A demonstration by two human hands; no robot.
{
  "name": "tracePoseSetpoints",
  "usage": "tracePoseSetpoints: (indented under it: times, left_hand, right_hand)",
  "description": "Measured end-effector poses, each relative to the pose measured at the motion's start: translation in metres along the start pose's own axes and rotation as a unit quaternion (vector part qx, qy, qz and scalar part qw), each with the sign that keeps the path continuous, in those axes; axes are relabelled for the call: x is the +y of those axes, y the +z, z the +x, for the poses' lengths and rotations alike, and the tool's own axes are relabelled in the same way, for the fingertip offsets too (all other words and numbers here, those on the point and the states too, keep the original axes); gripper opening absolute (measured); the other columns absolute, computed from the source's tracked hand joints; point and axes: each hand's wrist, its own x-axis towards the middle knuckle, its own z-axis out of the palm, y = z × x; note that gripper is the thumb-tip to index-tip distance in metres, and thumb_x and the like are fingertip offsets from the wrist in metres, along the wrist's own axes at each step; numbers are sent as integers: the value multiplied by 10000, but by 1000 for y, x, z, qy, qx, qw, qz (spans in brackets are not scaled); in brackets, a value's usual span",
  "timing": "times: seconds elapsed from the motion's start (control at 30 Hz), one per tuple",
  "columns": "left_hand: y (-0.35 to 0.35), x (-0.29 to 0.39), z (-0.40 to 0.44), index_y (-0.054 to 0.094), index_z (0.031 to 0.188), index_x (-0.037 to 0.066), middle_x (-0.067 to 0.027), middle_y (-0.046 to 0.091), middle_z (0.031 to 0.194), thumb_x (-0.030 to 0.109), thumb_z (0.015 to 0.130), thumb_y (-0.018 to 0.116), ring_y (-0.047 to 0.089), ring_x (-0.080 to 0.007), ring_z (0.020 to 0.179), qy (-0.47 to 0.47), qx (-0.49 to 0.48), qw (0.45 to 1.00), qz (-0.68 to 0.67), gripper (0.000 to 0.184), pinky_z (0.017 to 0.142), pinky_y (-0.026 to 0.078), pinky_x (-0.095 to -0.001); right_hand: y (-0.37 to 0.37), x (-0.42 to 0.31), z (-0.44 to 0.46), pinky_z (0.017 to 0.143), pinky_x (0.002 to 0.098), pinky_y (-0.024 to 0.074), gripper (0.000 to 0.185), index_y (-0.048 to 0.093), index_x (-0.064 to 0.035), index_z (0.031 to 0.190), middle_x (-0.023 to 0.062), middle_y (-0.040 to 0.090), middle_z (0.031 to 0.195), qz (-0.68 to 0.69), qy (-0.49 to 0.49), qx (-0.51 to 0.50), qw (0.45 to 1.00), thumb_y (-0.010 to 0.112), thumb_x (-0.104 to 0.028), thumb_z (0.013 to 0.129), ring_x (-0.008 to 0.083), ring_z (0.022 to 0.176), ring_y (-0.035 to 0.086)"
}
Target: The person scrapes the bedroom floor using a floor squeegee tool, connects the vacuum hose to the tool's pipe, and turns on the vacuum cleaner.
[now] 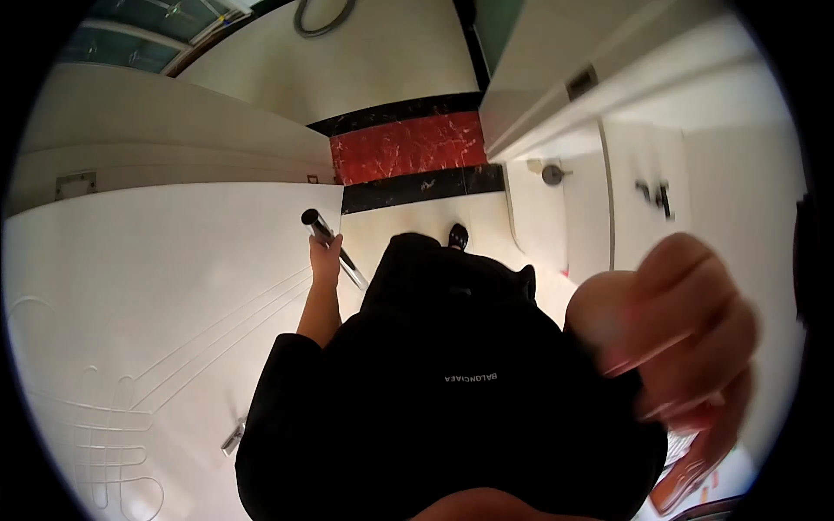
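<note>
My left hand [325,258] is wrapped round a shiny metal tube [349,266] with a dark round end, held slanted beside my left hip. Most of the tube shows above and beyond the fist. Raised close to the camera on the right, my right hand [691,334] is blurred and large, its fingers curled in. Whether anything is inside those fingers is hidden. My black shirt [452,417] with pale lettering fills the lower middle. One dark shoe [458,235] shows on the pale floor.
A white door [174,286] with curved grooves and a metal handle [233,436] stands at left. Ahead lies a red marbled threshold [408,148] with black borders. On the right wall are a dark tap [658,198] and a round fitting [552,175]. A grey hose [323,26] lies beyond.
</note>
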Motion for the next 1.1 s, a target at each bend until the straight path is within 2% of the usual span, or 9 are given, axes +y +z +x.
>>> tracePoseSetpoints:
  times: [0.17, 0.27, 0.4, 0.63, 0.8, 0.83, 0.93, 1.0, 1.1]
  left_hand:
    - [50, 68, 88, 424, 838, 19, -84, 546, 782, 131, 783, 656, 516, -169, 703, 75, 33, 996, -32, 263, 641, 419, -312]
    - [85, 110, 174, 420, 846, 27, -75, 527, 753, 126, 791, 647, 506, -160, 681, 76, 45, 994, -71, 253, 613, 417, -303]
    - [121, 165, 275, 413, 810, 43, -45, 463, 677, 143, 755, 673, 457, -142, 622, 54, 18, 998, -18, 284, 570, 395, -289]
    - [166, 247, 452, 454, 792, 37, -60, 519, 688, 195, 740, 707, 487, -140, 620, 25, -32, 999, -17, 303, 558, 407, -286]
    - [163, 273, 503, 477, 774, 29, -64, 516, 692, 170, 704, 718, 490, -155, 624, 8, -27, 999, 36, 288, 565, 410, -295]
    - [163, 276, 513, 480, 776, 29, -68, 518, 705, 158, 694, 719, 494, -161, 641, -1, -21, 999, 31, 284, 576, 413, -297]
    - [183, 310, 546, 495, 785, 24, -76, 540, 749, 89, 652, 708, 521, -180, 696, -72, -12, 997, -13, 259, 630, 428, -330]
    - [190, 321, 548, 506, 797, 21, -79, 558, 761, 74, 650, 700, 536, -185, 716, -73, -9, 996, -42, 248, 649, 436, -330]
    - [216, 336, 594, 520, 811, 27, -73, 570, 757, 76, 636, 708, 549, -188, 721, -91, -13, 995, -34, 261, 662, 445, -319]
  right_hand:
    - [-91, 74, 40, 499, 272, 289, 405, 512, -243, 617, -107, 444, 549, -182, -126, 210, 952, 477, -606, 792, 62, 521, 404]
    - [-154, 135, 86, 358, 234, 210, 527, 356, -234, 425, -67, 323, 369, -171, -258, 286, 907, 376, -563, 836, 83, 318, 271]
    - [-204, 223, 155, 341, 192, 206, 537, 378, -227, 415, -43, 367, 369, -315, -228, 250, 887, 333, -538, 850, 62, 294, 298]
    - [-294, 347, 228, 313, 195, 413, 479, 610, -182, 630, 56, 570, 504, -266, -300, 185, 897, 331, -438, 925, 118, 365, 518]
    - [-271, 403, 286, 350, 174, 462, 335, 631, -203, 851, 82, 628, 623, -280, -438, 425, 741, 369, -397, 929, 111, 439, 576]
    - [-301, 403, 279, 347, 166, 454, 320, 619, -195, 850, 86, 632, 651, -295, -379, 329, 813, 373, -382, 931, 98, 444, 574]
    - [-360, 479, 324, 414, 196, 453, 393, 574, -145, 816, 59, 582, 628, -333, -278, 252, 865, 344, -446, 919, 97, 478, 541]
    - [-356, 525, 363, 461, 227, 450, 468, 559, -98, 857, 78, 543, 629, -199, -215, 328, 898, 302, -484, 915, 122, 520, 521]
    - [-402, 620, 399, 413, 259, 418, 414, 434, 33, 1079, 214, 579, 707, -144, -65, 234, 959, 372, -344, 919, 189, 461, 500]
